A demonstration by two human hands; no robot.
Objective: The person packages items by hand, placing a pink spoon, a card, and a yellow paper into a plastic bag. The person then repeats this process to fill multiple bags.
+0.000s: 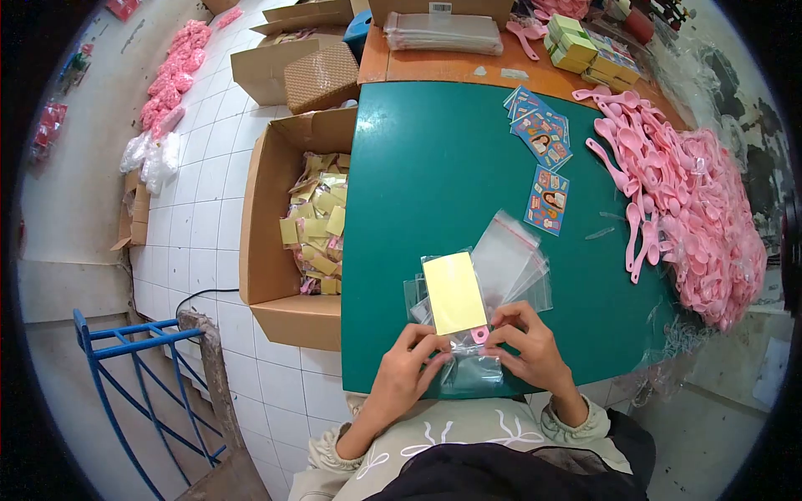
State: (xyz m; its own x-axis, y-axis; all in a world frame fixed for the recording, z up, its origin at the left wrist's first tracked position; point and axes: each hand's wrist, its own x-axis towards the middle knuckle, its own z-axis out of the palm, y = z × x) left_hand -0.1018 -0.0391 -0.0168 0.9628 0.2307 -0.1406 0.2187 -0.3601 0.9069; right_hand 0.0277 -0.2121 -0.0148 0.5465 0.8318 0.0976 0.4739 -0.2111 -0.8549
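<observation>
A clear plastic bag (474, 371) lies at the near edge of the green table, with a pale yellow card (454, 292) inside its far part. Just below the card a small pink piece (479, 334) shows; its full shape is hidden. My left hand (411, 361) pinches the bag's left edge between thumb and fingers. On the opposite side, my right hand (528, 346) grips the bag's right edge beside the pink piece. Beyond my hands, several flat clear bags (505, 259) are fanned out, partly under the card.
Pink plastic spoons (660, 184) form a large heap on the right. Printed cards (547, 200) lie at the upper middle of the green table (409, 167). Left of the table stands a cardboard box (267, 217) with several packed bags. A blue metal frame (134, 342) is lower left.
</observation>
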